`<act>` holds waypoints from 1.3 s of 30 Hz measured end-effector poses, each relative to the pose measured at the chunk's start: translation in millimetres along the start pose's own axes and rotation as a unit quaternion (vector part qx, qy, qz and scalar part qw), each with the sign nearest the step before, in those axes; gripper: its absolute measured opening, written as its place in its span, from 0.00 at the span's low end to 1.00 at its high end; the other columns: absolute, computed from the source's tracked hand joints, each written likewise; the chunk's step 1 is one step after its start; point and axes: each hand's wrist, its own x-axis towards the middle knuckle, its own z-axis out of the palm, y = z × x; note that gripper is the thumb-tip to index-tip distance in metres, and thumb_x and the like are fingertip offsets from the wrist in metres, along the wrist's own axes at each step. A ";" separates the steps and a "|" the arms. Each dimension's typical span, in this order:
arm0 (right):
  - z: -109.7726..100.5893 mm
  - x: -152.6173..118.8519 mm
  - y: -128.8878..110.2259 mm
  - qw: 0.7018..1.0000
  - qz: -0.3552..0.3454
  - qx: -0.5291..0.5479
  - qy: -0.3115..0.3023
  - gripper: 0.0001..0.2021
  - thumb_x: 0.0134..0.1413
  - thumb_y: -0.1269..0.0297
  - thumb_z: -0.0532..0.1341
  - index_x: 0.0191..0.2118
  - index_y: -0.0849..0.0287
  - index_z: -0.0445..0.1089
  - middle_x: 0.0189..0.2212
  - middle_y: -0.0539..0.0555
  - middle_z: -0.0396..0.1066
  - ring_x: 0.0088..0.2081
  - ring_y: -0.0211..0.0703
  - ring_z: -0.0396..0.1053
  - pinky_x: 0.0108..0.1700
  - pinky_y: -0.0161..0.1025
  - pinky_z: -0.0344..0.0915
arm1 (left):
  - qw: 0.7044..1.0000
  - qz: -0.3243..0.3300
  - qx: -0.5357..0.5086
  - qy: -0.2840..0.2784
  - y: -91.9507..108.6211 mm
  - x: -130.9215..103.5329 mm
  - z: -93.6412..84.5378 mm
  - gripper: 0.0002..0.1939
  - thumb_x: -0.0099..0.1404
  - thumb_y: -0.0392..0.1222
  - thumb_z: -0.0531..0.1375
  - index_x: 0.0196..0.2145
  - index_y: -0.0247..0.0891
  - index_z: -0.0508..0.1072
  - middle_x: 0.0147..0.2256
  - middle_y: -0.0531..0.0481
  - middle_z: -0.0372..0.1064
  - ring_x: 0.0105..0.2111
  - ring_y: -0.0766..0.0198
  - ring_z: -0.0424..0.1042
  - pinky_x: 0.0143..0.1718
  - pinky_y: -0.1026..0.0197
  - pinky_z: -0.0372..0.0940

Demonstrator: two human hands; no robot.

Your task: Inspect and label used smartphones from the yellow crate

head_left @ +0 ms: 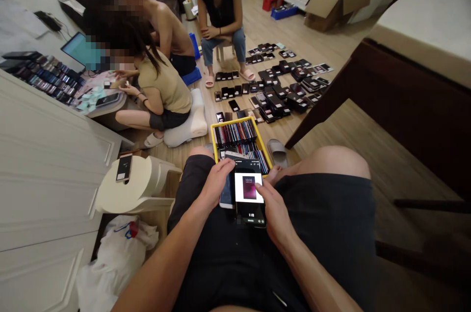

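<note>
In my right hand [275, 209] is a lit smartphone [250, 214], its screen showing a picture of a phone with a pink and dark display. The thumb of that hand rests on the screen. My left hand [217, 182] grips a second smartphone [227, 194], dark-screened with a pale edge, close against the left side of the lit one. Both phones are above my lap. Just beyond them, a yellow crate [265, 147] on the floor holds rows of phones standing on edge. What my left fingers do underneath is hidden.
Many phones [274, 98] lie in rows and stacks on the floor ahead. A cream stool [110, 194] with a dark phone [124, 167] stands left, above a white bag [117, 253]. Several people sit ahead. A dark table leg [320, 101] slants down at right.
</note>
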 end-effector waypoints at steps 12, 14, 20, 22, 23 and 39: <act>-2.0 2.0 3.8 1.000 0.000 -0.009 0.013 0.20 0.56 0.50 0.66 0.53 0.51 0.77 0.50 0.50 0.78 0.53 0.54 0.71 0.56 0.43 0.64 | 1.000 -0.009 0.003 0.006 3.1 0.2 2.7 0.14 0.63 0.51 0.65 0.33 0.36 0.76 0.32 0.51 0.73 0.34 0.61 0.70 0.38 0.62 0.64; -2.0 2.1 4.0 1.000 0.010 -0.002 0.013 0.22 0.55 0.50 0.66 0.53 0.52 0.76 0.49 0.51 0.78 0.52 0.53 0.72 0.52 0.41 0.66 | 1.000 -0.017 -0.026 0.004 3.0 1.0 0.8 0.17 0.63 0.53 0.65 0.36 0.35 0.77 0.35 0.48 0.75 0.37 0.58 0.72 0.42 0.60 0.65; -2.7 1.7 3.1 0.999 0.033 0.012 0.004 0.21 0.55 0.51 0.66 0.51 0.57 0.75 0.40 0.53 0.80 0.41 0.50 0.76 0.38 0.37 0.67 | 0.998 -0.030 -0.045 0.021 -1.0 5.4 -8.9 0.17 0.62 0.55 0.64 0.32 0.36 0.76 0.32 0.50 0.73 0.32 0.61 0.70 0.36 0.62 0.63; -2.9 2.0 3.5 0.999 0.033 0.018 0.003 0.21 0.55 0.51 0.66 0.51 0.57 0.76 0.41 0.53 0.80 0.41 0.50 0.76 0.39 0.37 0.68 | 0.999 -0.018 -0.041 0.016 -1.3 5.9 -11.7 0.15 0.63 0.53 0.63 0.32 0.36 0.76 0.33 0.50 0.72 0.34 0.61 0.69 0.37 0.62 0.63; -3.1 2.3 4.1 0.999 0.034 0.021 0.003 0.21 0.55 0.51 0.66 0.51 0.57 0.76 0.41 0.53 0.80 0.41 0.50 0.76 0.39 0.37 0.68 | 0.999 -0.010 -0.039 0.012 -0.9 5.8 -12.8 0.14 0.63 0.51 0.63 0.32 0.36 0.76 0.34 0.50 0.73 0.35 0.61 0.70 0.39 0.62 0.63; -4.0 3.9 5.9 0.996 0.062 0.063 0.023 0.26 0.50 0.49 0.69 0.53 0.56 0.75 0.43 0.55 0.80 0.43 0.54 0.78 0.41 0.41 0.72 | 0.997 0.054 0.038 0.040 16.4 2.2 -40.9 0.38 0.50 0.28 0.62 0.60 0.48 0.71 0.53 0.50 0.72 0.47 0.56 0.72 0.47 0.60 0.66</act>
